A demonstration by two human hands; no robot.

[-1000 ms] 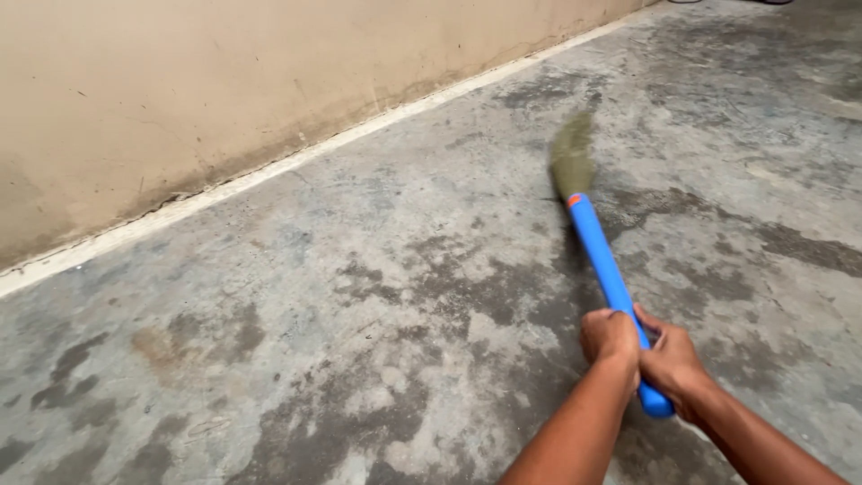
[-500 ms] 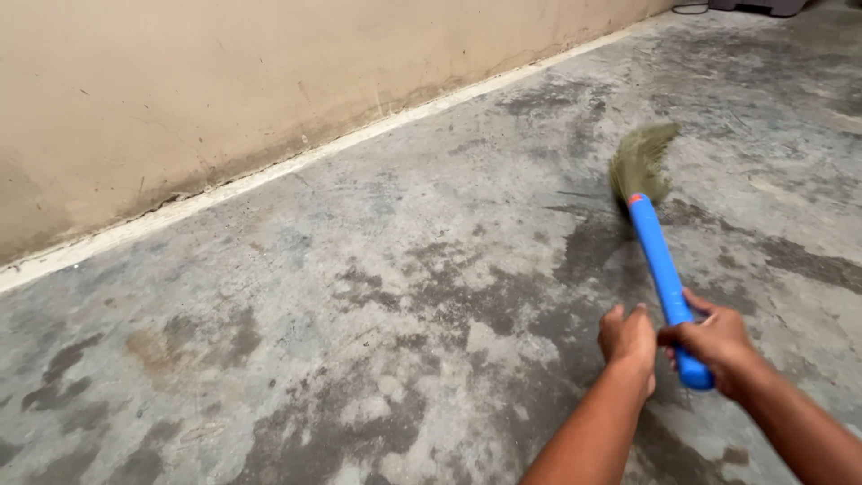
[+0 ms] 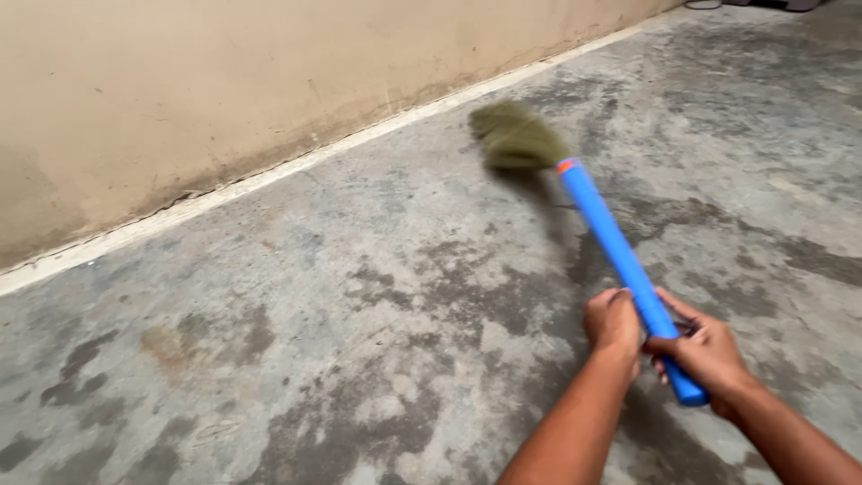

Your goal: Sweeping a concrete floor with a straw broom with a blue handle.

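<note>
A broom with a bright blue handle (image 3: 607,235) and a greenish-brown grass head (image 3: 515,136) slants across the concrete floor. The head is blurred with motion and lies up near the base of the wall. My left hand (image 3: 613,321) wraps the handle from its left side. Just below it, my right hand (image 3: 705,352) grips the handle close to its lower end, which sticks out past my fingers. Both forearms enter from the bottom right.
A beige plastered wall (image 3: 224,99) runs diagonally along the top left, with a pale painted strip (image 3: 269,177) at its foot. The grey concrete floor (image 3: 341,359) is blotched with dark stains. Some dark objects sit at the top right edge.
The broom head has swung left and away, towards the wall, after sitting further right half a second ago. My hands stay on the handle and have shifted slightly.
</note>
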